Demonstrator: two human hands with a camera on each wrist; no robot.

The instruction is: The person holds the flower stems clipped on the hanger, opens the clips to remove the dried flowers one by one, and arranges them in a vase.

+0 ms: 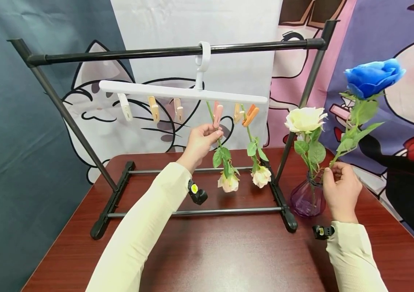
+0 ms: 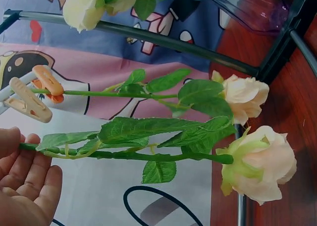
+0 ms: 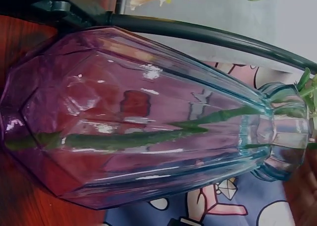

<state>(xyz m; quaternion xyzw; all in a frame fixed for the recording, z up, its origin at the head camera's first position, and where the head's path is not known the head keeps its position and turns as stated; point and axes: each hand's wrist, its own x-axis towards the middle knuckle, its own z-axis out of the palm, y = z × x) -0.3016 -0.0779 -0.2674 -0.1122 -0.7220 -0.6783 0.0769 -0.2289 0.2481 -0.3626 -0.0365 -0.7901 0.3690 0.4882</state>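
My left hand [image 1: 200,144] pinches the stem of a pale pink rose [image 1: 228,183] hanging head down, just below a pink clothespin [image 1: 218,115]. In the left wrist view, thumb and fingertips meet at that stem's upper end. Beside it, a second pale rose [image 1: 261,177] hangs upside down from an orange clothespin [image 1: 250,115]. On the right, my right hand [image 1: 342,190] pinches the stem of a blue rose [image 1: 374,79] near the mouth of a purple glass vase [image 1: 307,200]. A cream rose [image 1: 305,120] stands in the vase. Whether the blue rose's stem is inside, I cannot tell.
A white hanger [image 1: 181,91] hooks over the top bar [image 1: 119,55] of a black rack. Several other clothespins [image 1: 154,108] dangle from it. The rack's feet [image 1: 283,211] stand on the reddish-brown table [image 1: 229,251], close to the vase. Printed cloth [image 1: 199,24] hangs behind.
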